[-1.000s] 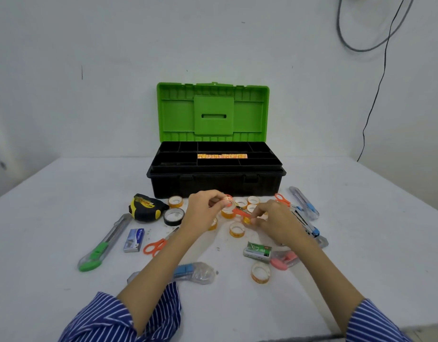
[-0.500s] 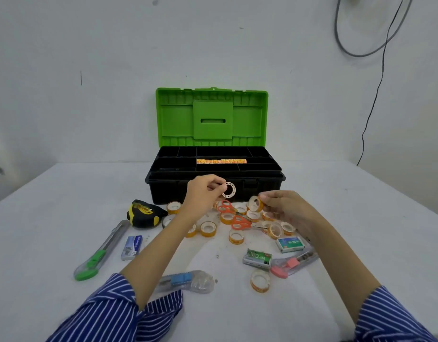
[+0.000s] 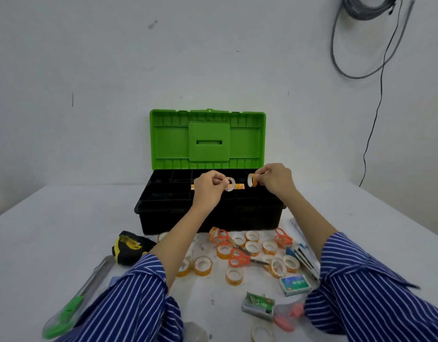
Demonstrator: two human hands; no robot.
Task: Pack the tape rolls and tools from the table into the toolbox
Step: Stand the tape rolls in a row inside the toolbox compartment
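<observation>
The black toolbox [image 3: 252,218] stands open at the table's middle, its green lid [image 3: 207,139] upright. Both hands hover over its divided tray. My left hand [image 3: 208,185] pinches a small tape roll [image 3: 229,184] above the tray's middle, where a row of orange rolls [image 3: 239,186] lies. My right hand [image 3: 274,178] pinches a second tape roll [image 3: 251,180] a little to the right. Several orange tape rolls [image 3: 252,248] and orange scissors [image 3: 239,258] lie on the table in front of the box.
A black-yellow tape measure [image 3: 130,246] and a green utility knife [image 3: 72,309] lie at the left. Staple boxes [image 3: 295,284], a pink cutter [image 3: 287,317], more cutters [image 3: 304,257] and one tape roll [image 3: 261,333] lie at the right front. A cable [image 3: 376,107] hangs on the wall.
Both hands rose from the pile on the table, each with a tape roll, and moved forward to above the toolbox tray. The view shifted closer to the box.
</observation>
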